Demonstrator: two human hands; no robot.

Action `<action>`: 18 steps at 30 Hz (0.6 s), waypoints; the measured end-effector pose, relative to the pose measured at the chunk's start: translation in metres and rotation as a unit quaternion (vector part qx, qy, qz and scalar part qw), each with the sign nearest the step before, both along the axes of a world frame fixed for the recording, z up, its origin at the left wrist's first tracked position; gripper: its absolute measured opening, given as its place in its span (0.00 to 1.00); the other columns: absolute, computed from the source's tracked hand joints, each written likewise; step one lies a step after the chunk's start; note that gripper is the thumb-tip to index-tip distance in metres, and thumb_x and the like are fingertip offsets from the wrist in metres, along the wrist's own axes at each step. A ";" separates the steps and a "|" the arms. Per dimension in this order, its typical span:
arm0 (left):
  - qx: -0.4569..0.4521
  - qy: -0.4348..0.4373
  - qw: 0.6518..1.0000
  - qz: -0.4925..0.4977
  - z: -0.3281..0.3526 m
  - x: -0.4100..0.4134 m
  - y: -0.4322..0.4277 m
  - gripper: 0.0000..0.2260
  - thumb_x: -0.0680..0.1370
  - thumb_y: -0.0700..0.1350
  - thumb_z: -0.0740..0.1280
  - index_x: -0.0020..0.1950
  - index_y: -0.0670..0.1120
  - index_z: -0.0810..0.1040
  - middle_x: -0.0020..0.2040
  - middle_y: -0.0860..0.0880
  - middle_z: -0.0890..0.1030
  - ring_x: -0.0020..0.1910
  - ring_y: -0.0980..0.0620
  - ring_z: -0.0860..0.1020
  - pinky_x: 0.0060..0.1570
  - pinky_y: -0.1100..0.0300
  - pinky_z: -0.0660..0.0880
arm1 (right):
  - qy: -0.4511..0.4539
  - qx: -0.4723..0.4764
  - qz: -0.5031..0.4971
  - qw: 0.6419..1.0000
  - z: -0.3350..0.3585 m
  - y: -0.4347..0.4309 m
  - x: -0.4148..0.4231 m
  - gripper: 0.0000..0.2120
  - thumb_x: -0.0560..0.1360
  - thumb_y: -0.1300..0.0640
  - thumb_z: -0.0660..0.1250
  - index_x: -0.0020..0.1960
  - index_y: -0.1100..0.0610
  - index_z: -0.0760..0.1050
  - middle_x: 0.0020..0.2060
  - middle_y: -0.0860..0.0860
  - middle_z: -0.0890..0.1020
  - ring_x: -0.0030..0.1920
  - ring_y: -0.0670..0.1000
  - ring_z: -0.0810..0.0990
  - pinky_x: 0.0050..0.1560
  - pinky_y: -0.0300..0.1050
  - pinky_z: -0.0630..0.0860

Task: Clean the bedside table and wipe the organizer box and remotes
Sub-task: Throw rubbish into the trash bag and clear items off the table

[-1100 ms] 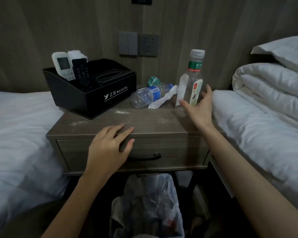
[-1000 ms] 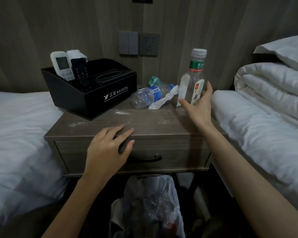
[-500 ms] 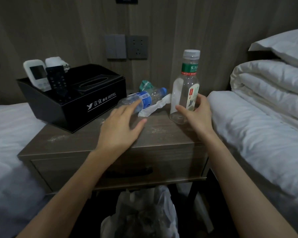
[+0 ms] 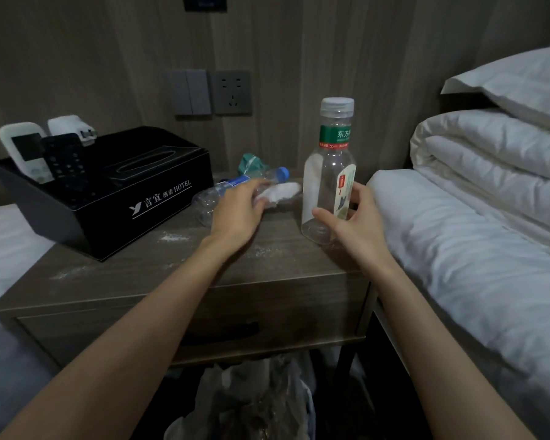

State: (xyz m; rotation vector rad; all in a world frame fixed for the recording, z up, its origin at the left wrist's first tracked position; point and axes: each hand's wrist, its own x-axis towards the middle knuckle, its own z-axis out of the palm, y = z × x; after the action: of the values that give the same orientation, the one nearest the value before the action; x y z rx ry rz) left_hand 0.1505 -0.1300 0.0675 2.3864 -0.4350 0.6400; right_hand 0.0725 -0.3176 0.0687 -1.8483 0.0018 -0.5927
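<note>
An empty clear bottle (image 4: 326, 173) with a green neck label stands upright near the right edge of the wooden bedside table (image 4: 140, 277); my right hand (image 4: 353, 220) grips its lower body. My left hand (image 4: 238, 211) reaches over a crushed blue-labelled bottle (image 4: 223, 192) lying on its side, fingers touching a crumpled white tissue (image 4: 281, 192). The black organizer box (image 4: 146, 198) stands at the back left, holding a white remote (image 4: 23, 150), a black remote (image 4: 65, 160) and a white object behind them. White dust marks the tabletop.
A green wrapper (image 4: 251, 163) lies behind the fallen bottle. A bin with a plastic bag (image 4: 251, 398) stands under the table. White beds flank the table, with a folded duvet (image 4: 489, 150) on the right one. A wall switch and socket (image 4: 232, 92) are behind.
My left hand left the table's front edge and moved forward to the fallen bottle and tissue. My right hand closed round the upright bottle. The view moved closer.
</note>
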 end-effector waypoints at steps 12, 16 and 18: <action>-0.234 -0.046 0.970 -0.056 0.053 -0.055 0.033 0.11 0.77 0.40 0.68 0.57 0.50 0.80 0.42 0.52 0.80 0.38 0.65 0.77 0.40 0.72 0.71 | 0.007 0.088 0.082 0.993 0.023 0.017 -0.042 0.28 0.71 0.52 0.74 0.67 0.54 0.68 0.57 0.48 0.79 0.47 0.40 0.81 0.39 0.31 0.75; -0.275 -0.017 0.960 -0.059 0.056 -0.096 0.054 0.12 0.77 0.39 0.67 0.59 0.51 0.80 0.45 0.53 0.82 0.44 0.60 0.78 0.42 0.71 0.73 | 0.024 0.181 0.147 0.972 0.024 0.027 -0.064 0.29 0.65 0.48 0.77 0.62 0.52 0.71 0.53 0.48 0.83 0.49 0.47 0.82 0.40 0.36 0.75; -0.282 -0.005 0.957 -0.072 0.053 -0.121 0.065 0.13 0.78 0.39 0.67 0.60 0.52 0.79 0.49 0.57 0.82 0.47 0.64 0.79 0.45 0.73 0.73 | 0.036 0.195 0.171 0.965 0.021 0.032 -0.076 0.30 0.66 0.50 0.75 0.65 0.53 0.70 0.52 0.48 0.83 0.49 0.50 0.83 0.45 0.41 0.79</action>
State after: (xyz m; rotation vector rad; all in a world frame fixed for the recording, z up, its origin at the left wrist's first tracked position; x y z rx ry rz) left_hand 0.0299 -0.0650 0.1206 1.7931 -0.3659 0.6117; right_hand -0.0030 -0.2858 0.0900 -1.4419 -0.1409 -0.2592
